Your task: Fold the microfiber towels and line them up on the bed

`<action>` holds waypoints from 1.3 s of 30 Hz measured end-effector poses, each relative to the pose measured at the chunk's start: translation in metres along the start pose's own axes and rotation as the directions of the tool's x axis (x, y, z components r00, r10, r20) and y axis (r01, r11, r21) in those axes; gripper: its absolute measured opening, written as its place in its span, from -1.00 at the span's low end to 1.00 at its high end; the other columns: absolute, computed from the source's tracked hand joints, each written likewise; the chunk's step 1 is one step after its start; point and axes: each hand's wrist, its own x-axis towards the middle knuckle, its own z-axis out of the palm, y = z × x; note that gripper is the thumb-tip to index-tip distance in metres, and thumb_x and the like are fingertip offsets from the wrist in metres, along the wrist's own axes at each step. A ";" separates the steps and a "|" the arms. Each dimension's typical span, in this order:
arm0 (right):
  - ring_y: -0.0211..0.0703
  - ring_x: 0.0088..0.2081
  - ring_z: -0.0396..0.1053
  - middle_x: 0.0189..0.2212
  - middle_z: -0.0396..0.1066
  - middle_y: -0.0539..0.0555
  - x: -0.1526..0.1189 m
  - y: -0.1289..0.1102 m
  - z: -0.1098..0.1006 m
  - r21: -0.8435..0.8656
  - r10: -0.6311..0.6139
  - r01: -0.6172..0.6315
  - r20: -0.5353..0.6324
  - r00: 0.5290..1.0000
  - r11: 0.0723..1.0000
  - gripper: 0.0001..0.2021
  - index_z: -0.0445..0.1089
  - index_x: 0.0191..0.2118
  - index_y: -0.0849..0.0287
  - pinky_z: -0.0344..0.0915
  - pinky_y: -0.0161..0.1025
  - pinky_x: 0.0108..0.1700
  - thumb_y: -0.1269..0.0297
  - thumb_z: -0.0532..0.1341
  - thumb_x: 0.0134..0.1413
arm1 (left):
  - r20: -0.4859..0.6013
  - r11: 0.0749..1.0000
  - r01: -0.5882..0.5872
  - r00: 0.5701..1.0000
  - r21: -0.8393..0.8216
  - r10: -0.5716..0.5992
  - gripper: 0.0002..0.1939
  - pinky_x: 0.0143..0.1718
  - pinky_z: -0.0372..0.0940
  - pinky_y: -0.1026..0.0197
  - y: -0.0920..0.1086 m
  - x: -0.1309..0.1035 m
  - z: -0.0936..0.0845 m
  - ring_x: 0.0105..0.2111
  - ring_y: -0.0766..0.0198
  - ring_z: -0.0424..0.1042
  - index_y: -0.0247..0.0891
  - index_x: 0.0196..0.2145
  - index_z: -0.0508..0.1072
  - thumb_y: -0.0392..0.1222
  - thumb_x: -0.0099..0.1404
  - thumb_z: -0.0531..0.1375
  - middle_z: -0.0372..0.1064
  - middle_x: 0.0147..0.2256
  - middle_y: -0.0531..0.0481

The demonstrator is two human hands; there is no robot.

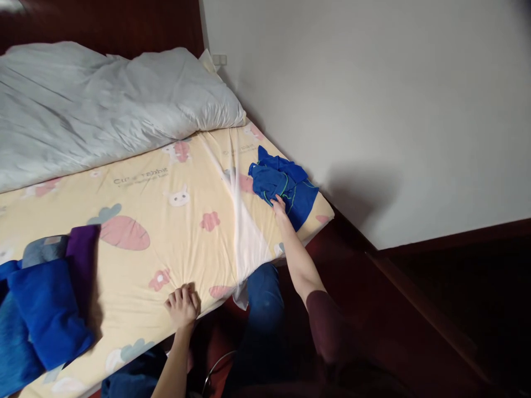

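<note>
At the bed's far right corner, my right hand (279, 204) reaches out and has its fingers closed on the near edge of a crumpled blue garment with green trim (269, 185). Parts of the garment fold over one another, so its exact kind is hard to tell. My left hand (182, 305) leans on the fitted sheet (178, 237) by the bed's front edge, fingers bent and slightly apart, holding nothing. The sheet is pale yellow with carrots, rabbits and flowers, and wrinkles run up from that hand.
Folded clothes in blue (50, 309), purple (83, 254) and grey (45, 250) lie on the bed at left. A grey quilt (124, 99) lies bunched by the dark headboard (124, 25). A white wall (394, 110) borders the right side. My knee (265, 293) touches the bed's edge.
</note>
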 end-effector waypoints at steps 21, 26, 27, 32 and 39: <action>0.00 0.02 0.41 -0.24 0.59 0.10 -0.471 -0.031 0.080 0.224 -0.483 0.493 0.722 0.496 0.841 -0.82 0.64 -0.23 0.04 0.35 -0.02 0.11 0.43 0.28 0.21 | 0.138 0.877 0.159 0.985 -0.453 -0.107 -0.69 0.03 0.29 -0.11 -0.022 -0.047 -0.080 -0.06 -0.05 0.39 -0.23 -0.12 0.46 -0.19 0.20 0.08 0.46 -0.13 -0.20; 0.04 -0.10 0.48 -0.27 0.61 0.07 -0.589 0.011 0.052 0.227 -0.393 0.358 0.766 0.509 0.906 -0.71 0.66 -0.20 -0.10 0.43 0.02 -0.02 0.47 0.26 0.19 | 0.245 0.656 0.424 0.904 -0.624 -0.351 -0.53 0.04 0.40 -0.17 -0.055 -0.193 -0.117 -0.07 -0.06 0.52 -0.23 0.03 0.44 -0.05 0.17 0.13 0.52 -0.08 -0.17; 0.04 -0.12 0.48 -0.28 0.62 0.05 -0.600 0.014 0.048 0.236 -0.400 0.371 0.789 0.466 0.898 -0.71 0.66 -0.20 -0.11 0.44 0.01 -0.04 0.47 0.27 0.19 | 0.293 0.594 0.473 0.878 -0.651 -0.379 -0.48 0.01 0.43 -0.14 -0.059 -0.220 -0.124 -0.09 -0.05 0.55 -0.23 0.07 0.41 0.00 0.18 0.16 0.52 -0.07 -0.17; -0.01 -0.20 0.51 -0.30 0.64 0.04 -0.613 -0.001 0.050 0.244 -0.395 0.439 0.870 0.295 0.865 -0.76 0.66 -0.26 -0.05 0.47 -0.03 -0.08 0.44 0.26 0.23 | 0.364 0.366 0.536 0.819 -0.761 -0.443 -0.36 0.07 0.45 -0.03 -0.063 -0.274 -0.153 0.03 0.02 0.54 -0.15 0.22 0.27 0.08 0.24 0.26 0.46 0.10 -0.17; -0.05 -0.16 0.56 -0.23 0.63 0.08 -0.620 -0.043 0.051 0.289 -0.424 0.336 0.783 0.456 0.896 -0.78 0.65 -0.16 -0.01 0.49 -0.07 -0.01 0.35 0.22 0.29 | 0.124 0.560 0.397 0.879 -0.727 -0.461 -0.50 0.02 0.45 -0.05 -0.051 -0.217 -0.181 -0.08 0.03 0.56 -0.24 0.13 0.42 -0.02 0.29 0.16 0.54 -0.02 -0.17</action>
